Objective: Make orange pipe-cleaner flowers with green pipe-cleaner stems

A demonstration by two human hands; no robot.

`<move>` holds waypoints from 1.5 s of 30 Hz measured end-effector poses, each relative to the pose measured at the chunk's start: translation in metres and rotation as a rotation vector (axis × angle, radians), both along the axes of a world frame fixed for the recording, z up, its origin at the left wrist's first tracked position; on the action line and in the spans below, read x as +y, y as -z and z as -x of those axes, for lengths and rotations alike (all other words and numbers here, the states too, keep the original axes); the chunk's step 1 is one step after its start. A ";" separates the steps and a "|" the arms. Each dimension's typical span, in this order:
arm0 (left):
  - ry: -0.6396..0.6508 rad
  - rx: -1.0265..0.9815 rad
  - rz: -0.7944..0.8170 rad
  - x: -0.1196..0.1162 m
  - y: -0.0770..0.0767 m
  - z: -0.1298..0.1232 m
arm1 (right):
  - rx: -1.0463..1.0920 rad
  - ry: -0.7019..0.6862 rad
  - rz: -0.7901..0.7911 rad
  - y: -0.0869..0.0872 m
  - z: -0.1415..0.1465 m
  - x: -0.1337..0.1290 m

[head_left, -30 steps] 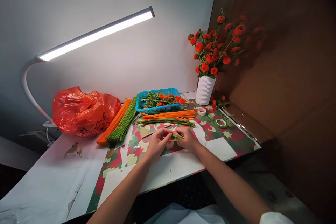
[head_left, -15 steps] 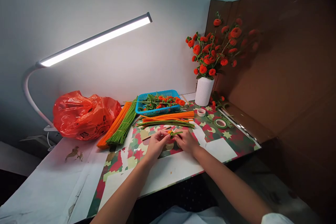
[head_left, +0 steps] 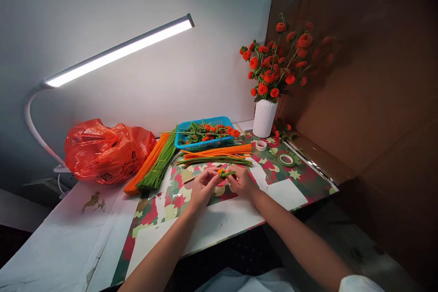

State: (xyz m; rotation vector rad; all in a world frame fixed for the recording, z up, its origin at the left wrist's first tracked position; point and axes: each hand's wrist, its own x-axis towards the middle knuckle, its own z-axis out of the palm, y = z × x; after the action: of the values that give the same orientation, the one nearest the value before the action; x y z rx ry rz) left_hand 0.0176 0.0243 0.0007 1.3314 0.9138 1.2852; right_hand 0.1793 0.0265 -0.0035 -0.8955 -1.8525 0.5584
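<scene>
Over the camouflage-patterned table cover, my left hand [head_left: 204, 185] pinches a small orange flower [head_left: 221, 172] with green parts. From the other side, my right hand [head_left: 242, 182] is closed on the green part of the same flower, close to my left fingertips. A thin wooden stick [head_left: 192, 178] lies beside my left hand. Just beyond my hands are loose orange stems [head_left: 222, 149] and green stems [head_left: 215, 160]. Behind them a blue basket [head_left: 201, 145] holds orange flowers with green stems.
An orange-red plastic bag [head_left: 109, 153] and bundled green stems [head_left: 159, 164] are at left, under a lit lamp [head_left: 119, 51]. Two tape rolls [head_left: 261, 145] lie at right, near a white vase [head_left: 264, 118] of orange-red flowers. Cardboard [head_left: 359, 100] borders the right side.
The view has shifted slightly, so everything sits a little further left. Both hands stay together on the flower, whose orange part now shows a little more.
</scene>
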 end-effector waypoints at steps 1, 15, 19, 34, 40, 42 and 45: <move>0.006 0.010 0.017 0.000 0.000 0.001 | -0.036 -0.004 -0.041 0.001 -0.001 0.001; -0.059 -0.018 0.326 0.004 0.000 0.000 | 0.056 0.049 0.116 -0.002 0.002 -0.001; -0.033 -0.016 0.264 0.006 0.004 0.001 | 0.004 0.034 0.177 0.005 0.006 0.003; 0.159 0.478 -0.170 0.006 0.006 0.008 | 0.091 0.014 0.338 0.015 0.004 0.009; 0.107 0.444 -0.173 0.004 0.008 0.005 | 0.069 0.045 0.132 -0.001 0.001 0.002; 0.116 0.462 -0.174 0.003 0.007 0.004 | 0.062 0.040 0.093 -0.004 0.002 0.000; 0.089 0.524 -0.211 0.001 0.005 0.003 | 0.089 0.049 0.126 -0.004 0.003 0.002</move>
State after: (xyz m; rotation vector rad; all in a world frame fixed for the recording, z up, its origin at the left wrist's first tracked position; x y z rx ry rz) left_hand 0.0143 0.0257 -0.0042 1.9061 1.0757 0.9966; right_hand 0.1761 0.0281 0.0005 -0.9807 -1.7257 0.6792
